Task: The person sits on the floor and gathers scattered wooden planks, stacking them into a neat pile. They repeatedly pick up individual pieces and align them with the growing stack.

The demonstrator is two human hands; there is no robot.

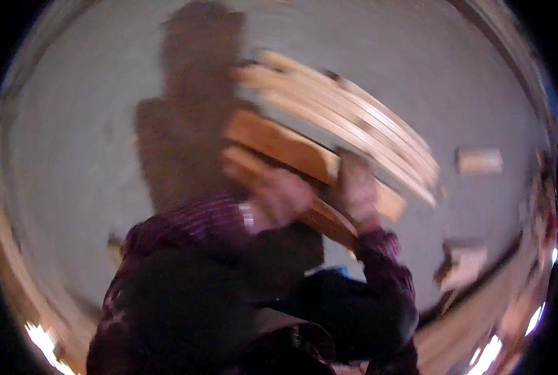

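Note:
Two wooden boards lie slantwise in front of me, one behind the other, both blurred. My left hand (285, 199), a pale band at its wrist, is closed on the nearer board (331, 223), its fingers smeared. My right hand (357, 190) reaches across the farther orange-brown board (285, 142), fingers curled over it near its right part. Part of each board is hidden under the hands. Just beyond lies a row of several long pale boards (347, 115), side by side at nearly the same slant.
Grey floor (72, 125) spreads around, with my dark shadow (197, 81) across it at far left. A short wood block (479, 160) lies at right. Nearer on that side is another pale wood piece (463, 267). My dark-clad knees (354, 300) are close below the boards.

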